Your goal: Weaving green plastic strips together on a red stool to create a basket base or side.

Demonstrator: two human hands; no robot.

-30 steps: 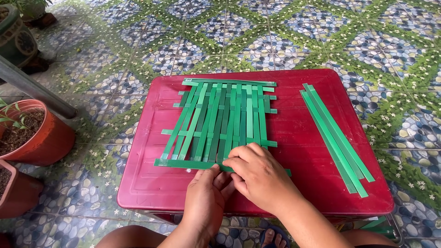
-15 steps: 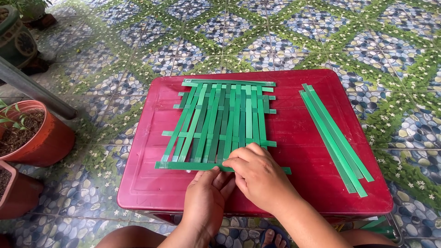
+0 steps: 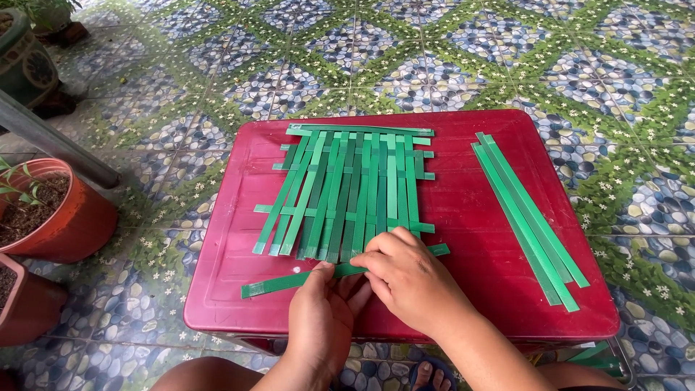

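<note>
Both hands pinch a loose green strip lying crosswise at the near edge of the woven mat on the red tabletop: left hand beside right hand. Spare strips lie well apart, to the right.

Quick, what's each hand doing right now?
Left hand: pinching the loose green strip.
Right hand: fingers curled on the same strip, at the mat's lower edge.

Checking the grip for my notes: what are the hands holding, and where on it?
Both the left hand and right hand pinch one loose green strip near its middle, at the woven mat's near edge.
</note>
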